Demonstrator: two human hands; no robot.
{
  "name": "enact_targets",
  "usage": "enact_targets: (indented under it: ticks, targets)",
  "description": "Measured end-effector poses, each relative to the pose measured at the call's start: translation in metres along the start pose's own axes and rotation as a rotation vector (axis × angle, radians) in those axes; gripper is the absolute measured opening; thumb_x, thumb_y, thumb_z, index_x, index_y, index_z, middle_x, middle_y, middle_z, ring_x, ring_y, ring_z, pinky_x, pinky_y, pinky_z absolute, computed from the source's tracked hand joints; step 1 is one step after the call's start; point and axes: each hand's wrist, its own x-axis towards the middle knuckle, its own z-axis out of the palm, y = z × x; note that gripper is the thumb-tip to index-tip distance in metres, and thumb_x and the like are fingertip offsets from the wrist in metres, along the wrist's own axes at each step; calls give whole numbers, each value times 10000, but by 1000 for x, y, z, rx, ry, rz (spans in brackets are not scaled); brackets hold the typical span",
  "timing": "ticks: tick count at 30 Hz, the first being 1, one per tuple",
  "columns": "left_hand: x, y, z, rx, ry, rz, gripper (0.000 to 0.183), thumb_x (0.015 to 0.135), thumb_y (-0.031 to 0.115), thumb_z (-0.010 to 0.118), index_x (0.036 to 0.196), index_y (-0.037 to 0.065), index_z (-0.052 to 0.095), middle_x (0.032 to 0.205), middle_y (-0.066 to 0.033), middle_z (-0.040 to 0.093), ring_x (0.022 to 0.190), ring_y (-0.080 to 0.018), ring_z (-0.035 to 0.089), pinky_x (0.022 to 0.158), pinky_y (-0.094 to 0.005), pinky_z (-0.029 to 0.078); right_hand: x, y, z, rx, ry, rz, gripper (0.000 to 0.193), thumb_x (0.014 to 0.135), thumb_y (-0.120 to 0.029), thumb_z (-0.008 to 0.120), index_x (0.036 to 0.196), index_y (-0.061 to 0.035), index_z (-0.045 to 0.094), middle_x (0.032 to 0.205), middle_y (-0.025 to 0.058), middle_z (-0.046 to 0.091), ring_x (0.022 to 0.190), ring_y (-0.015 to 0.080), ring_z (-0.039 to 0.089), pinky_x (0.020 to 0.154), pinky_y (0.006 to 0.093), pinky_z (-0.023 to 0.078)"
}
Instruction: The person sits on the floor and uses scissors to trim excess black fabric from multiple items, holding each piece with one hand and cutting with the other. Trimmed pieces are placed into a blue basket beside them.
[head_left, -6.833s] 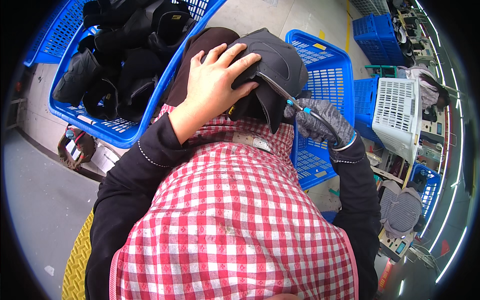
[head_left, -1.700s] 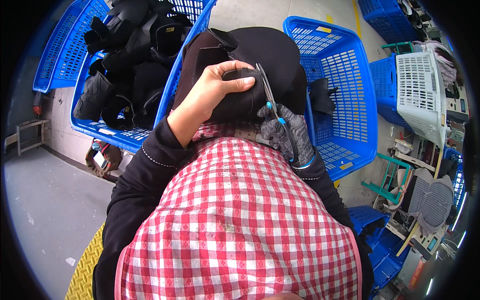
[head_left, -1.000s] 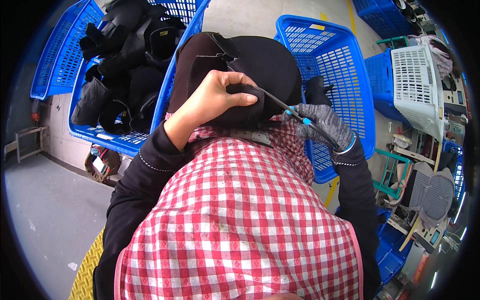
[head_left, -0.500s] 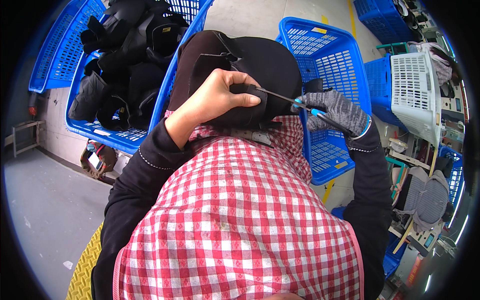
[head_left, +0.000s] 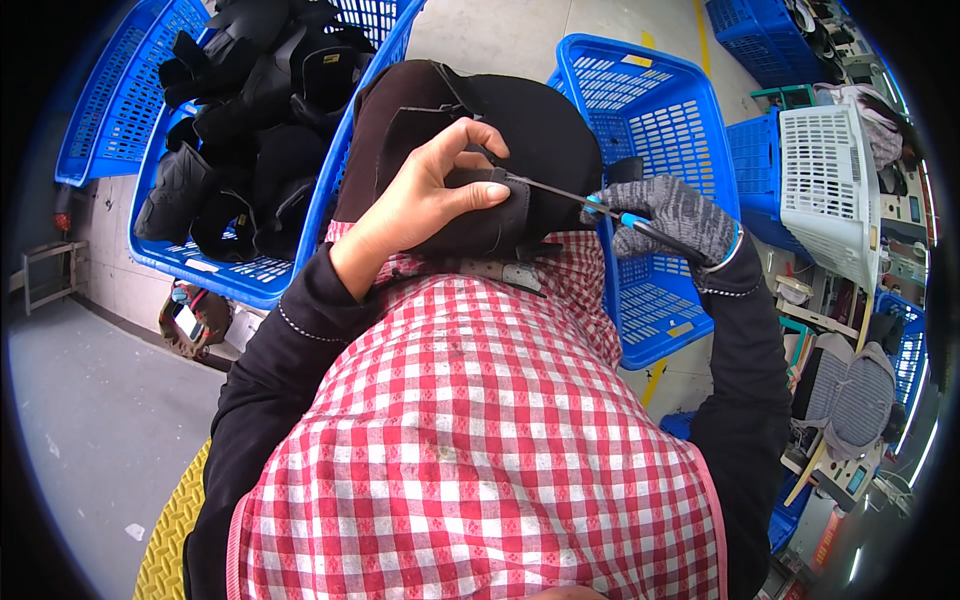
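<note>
Now our bare left hand (head_left: 425,205) pinches the black neoprene piece (head_left: 470,160) at chest height; our gloved right hand (head_left: 670,215) grips scissors (head_left: 585,200), blades at its edge; trimming looks underway; blue basket (head_left: 660,130) nearly empty.

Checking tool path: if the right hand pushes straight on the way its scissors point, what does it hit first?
Probably the left hand. The right hand, gloved, aims its scissors leftward at the black fabric piece, the tips close by the left hand's fingers. Depth is unclear.
</note>
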Motion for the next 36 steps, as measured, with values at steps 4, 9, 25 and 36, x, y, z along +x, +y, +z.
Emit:
enact_targets:
  ticks: [4, 9, 25, 36]
  targets:
    - [0, -5, -1, 49, -28, 6, 222, 914, 80, 799, 1045, 54, 622, 968, 10, 605, 914, -69, 618, 815, -220, 516, 0, -1, -1, -11, 1, -2, 584, 857, -486, 810, 1296, -114, 708, 1141, 128, 763, 1013, 279, 741, 883, 396, 574]
    - [0, -9, 0, -53, 8, 33, 132, 887, -1, 795, 909, 46, 674, 920, 7, 588, 847, -73, 601, 774, -212, 511, 0, -5, -4, -47, -11, 29, 582, 855, -479, 813, 1295, -114, 707, 1132, 131, 763, 1011, 280, 741, 875, 391, 576]
    - [-4, -10, 5, 137, 90, 199, 178, 774, -48, 858, 761, 47, 708, 859, 12, 536, 822, -97, 520, 709, -239, 442, 12, -15, -10, -185, 13, 24, 590, 818, -521, 825, 1238, -118, 732, 1099, 156, 758, 972, 333, 732, 860, 418, 571]
    - [-8, -9, 4, 214, 115, 212, 215, 755, -68, 861, 746, 50, 682, 836, 21, 530, 780, -85, 534, 676, -234, 461, 24, -18, -3, -118, 43, 7, 558, 820, -491, 833, 1216, -108, 743, 1088, 155, 764, 977, 319, 738, 858, 395, 572]
